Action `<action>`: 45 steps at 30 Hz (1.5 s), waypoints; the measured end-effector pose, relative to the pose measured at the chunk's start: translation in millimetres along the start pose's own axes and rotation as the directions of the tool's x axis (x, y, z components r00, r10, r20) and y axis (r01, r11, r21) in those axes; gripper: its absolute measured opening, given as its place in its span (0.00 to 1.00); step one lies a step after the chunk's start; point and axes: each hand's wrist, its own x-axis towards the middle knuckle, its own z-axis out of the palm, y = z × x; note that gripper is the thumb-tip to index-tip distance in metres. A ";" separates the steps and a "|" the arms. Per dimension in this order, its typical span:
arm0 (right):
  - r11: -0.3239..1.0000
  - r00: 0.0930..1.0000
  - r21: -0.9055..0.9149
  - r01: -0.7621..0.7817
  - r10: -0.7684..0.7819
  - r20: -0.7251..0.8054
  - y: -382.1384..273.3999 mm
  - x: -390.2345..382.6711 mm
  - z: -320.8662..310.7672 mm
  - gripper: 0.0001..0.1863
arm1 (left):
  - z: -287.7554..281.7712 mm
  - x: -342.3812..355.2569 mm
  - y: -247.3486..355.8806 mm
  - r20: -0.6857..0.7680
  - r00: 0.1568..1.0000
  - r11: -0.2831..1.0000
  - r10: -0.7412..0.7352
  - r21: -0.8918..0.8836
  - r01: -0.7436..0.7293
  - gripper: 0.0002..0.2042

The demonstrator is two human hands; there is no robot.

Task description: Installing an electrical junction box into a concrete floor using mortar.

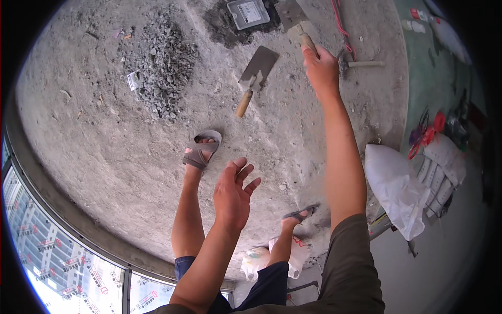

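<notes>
My right hand [321,70] is stretched far forward and closed round the wooden handle of a trowel [294,14], whose blade lies by the edge of a dark wet patch. Set into that patch is a grey rectangular cover [248,13] with a pale label. My left hand [232,196] hangs over the floor near my sandalled foot, its fingers apart and nothing in them. Between the hands and the cover, a second trowel [260,65] with a wooden handle lies on the rough concrete. A hammer [363,64] with a pale handle rests just right of my right hand.
A heap of grey rubble [162,65] lies at the far left. Red cord [341,26] runs along the floor beyond the hammer. White sacks [395,180] stand at the right, and plastic bags [256,260] sit behind my foot. A window [57,261] lines the lower left.
</notes>
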 end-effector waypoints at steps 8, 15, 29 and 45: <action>0.954 0.997 -0.292 0.069 -0.071 0.005 -5.8 76.2 20.0 0.22 | 1.4 1.0 -4.2 0.012 1.000 1.000 0.010 0.029 -0.011 0.21; 0.950 0.998 -0.311 0.035 -0.017 0.061 -3.2 56.4 3.3 0.24 | 1.5 1.7 0.9 0.003 1.000 1.000 0.010 0.007 -0.010 0.21; 0.936 0.998 -0.351 0.028 -0.004 0.069 0.5 43.1 12.0 0.22 | 5.3 0.2 3.7 0.003 1.000 1.000 -0.001 0.007 0.001 0.20; 0.512 0.938 0.793 -0.329 0.276 0.211 65.9 -105.5 -27.4 0.15 | -3.2 8.3 -37.6 0.037 0.995 0.983 0.091 0.159 -0.095 0.22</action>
